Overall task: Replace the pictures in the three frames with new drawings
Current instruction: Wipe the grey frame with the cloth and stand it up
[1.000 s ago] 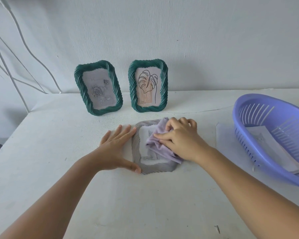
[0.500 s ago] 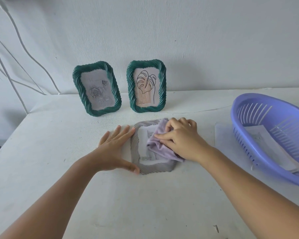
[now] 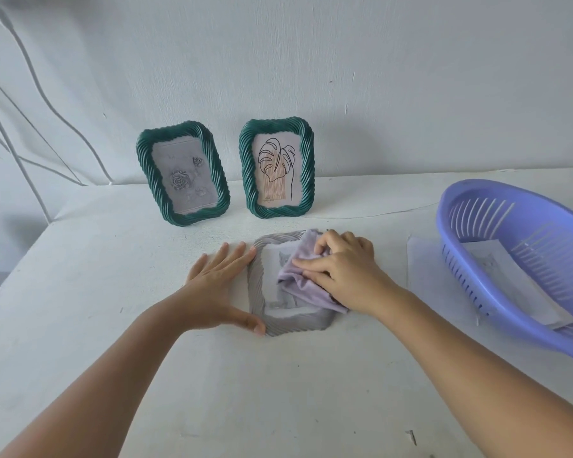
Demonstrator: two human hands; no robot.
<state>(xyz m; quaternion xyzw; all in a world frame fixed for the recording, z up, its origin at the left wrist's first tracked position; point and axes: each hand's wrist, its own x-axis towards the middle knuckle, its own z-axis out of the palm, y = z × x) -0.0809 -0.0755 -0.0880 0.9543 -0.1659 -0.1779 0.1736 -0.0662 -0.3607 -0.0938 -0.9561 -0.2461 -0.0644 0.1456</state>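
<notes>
A grey twisted-rim frame (image 3: 257, 294) lies flat on the white table, face up, with a pale drawing under its glass. My left hand (image 3: 217, 285) rests flat against the frame's left edge, fingers straight, thumb at its near corner. My right hand (image 3: 343, 272) holds a bunched lilac cloth (image 3: 300, 280) on the glass. Two green twisted-rim frames stand against the wall: the left one (image 3: 182, 173) shows a grey rose drawing, the right one (image 3: 276, 166) a line-drawn leaf.
A lilac plastic basket (image 3: 523, 259) sits at the right with a sheet of paper (image 3: 506, 279) inside. Another pale sheet (image 3: 422, 266) lies on the table just left of the basket. White cables run down the wall at the left.
My right hand has shifted the cloth slightly toward the far right part of the glass. My left hand stays against the frame's left edge.
</notes>
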